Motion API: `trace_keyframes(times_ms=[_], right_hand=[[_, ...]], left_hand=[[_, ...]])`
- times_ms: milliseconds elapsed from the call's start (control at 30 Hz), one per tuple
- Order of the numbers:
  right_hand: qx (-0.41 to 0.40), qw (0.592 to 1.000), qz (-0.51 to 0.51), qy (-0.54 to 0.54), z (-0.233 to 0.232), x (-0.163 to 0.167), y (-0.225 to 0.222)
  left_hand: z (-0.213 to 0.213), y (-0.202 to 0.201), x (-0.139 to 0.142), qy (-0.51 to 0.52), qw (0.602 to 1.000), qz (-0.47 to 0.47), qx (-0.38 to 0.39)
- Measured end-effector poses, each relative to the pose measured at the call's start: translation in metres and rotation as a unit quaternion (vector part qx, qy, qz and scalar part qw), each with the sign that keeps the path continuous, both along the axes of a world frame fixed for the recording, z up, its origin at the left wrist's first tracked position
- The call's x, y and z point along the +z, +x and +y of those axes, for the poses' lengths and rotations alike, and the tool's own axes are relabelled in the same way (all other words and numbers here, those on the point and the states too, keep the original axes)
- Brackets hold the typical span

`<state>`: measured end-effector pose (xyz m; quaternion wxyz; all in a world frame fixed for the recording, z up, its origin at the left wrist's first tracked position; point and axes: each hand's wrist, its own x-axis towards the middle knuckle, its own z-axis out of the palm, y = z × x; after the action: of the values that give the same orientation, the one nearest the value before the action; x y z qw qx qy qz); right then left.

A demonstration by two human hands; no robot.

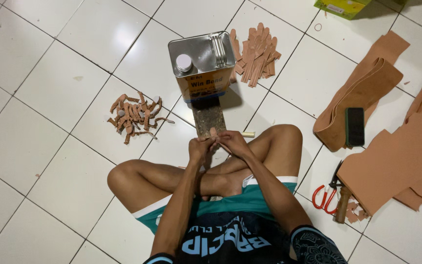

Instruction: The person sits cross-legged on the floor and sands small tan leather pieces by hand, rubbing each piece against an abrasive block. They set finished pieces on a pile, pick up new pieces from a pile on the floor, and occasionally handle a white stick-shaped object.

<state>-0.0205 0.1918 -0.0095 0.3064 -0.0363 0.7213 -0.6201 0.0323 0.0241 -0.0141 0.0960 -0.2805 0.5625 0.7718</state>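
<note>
Tan strip between both hands — behind it, square metal can, orange label.

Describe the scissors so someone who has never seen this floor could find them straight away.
Start from the big tan sheet spread on the white tiles to the seated person's right. At its near corner, beside the right knee, lie the scissors. Their red loop handles set them apart from the brown wooden-handled tool lying against them.
</note>
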Motion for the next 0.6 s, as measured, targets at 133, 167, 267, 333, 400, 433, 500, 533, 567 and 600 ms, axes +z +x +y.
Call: trace_keyframes(times_ms=[133,167,267,333,400,433,500,533,567,600], right_hand=[[0.041,0.993,0.098,0.059,0.004,0.004,-0.009],[0.051,0.988,0.115,0.086,0.004,0.007,-0.010],[0.093,0.972,0.157,0.152,0.005,0.018,-0.015],[0.083,0.976,0.138,0.150,0.006,0.023,-0.016],[0.080,0.978,0.133,0.143,0.007,0.024,-0.014],[0.079,0.977,0.139,0.137,0.008,0.022,-0.013],[0.075,0.979,0.150,0.118,0.010,0.018,-0.008],[0.073,0.979,0.158,0.104,0.011,0.015,-0.007],[0.074,0.979,0.169,0.087,0.011,0.012,-0.005],[0.073,0.977,0.169,0.107,0.011,0.009,-0.005]], left_hand=[[-0.005,-0.005,0.013,-0.075,0.997,-0.015,-0.031],[-0.006,-0.007,0.018,-0.106,0.993,-0.022,-0.051],[-0.008,-0.012,0.030,-0.209,0.970,-0.038,-0.119],[-0.009,-0.015,0.033,-0.298,0.938,-0.052,-0.167],[-0.006,-0.016,0.029,-0.282,0.941,-0.063,-0.175],[-0.004,-0.016,0.026,-0.274,0.942,-0.067,-0.179],[0.000,-0.014,0.016,-0.077,0.989,-0.061,-0.113],[0.002,-0.014,0.011,0.023,0.995,-0.056,-0.077],[0.004,-0.012,0.008,0.048,0.996,-0.058,-0.054],[0.006,-0.011,0.005,0.072,0.995,-0.060,-0.027]])
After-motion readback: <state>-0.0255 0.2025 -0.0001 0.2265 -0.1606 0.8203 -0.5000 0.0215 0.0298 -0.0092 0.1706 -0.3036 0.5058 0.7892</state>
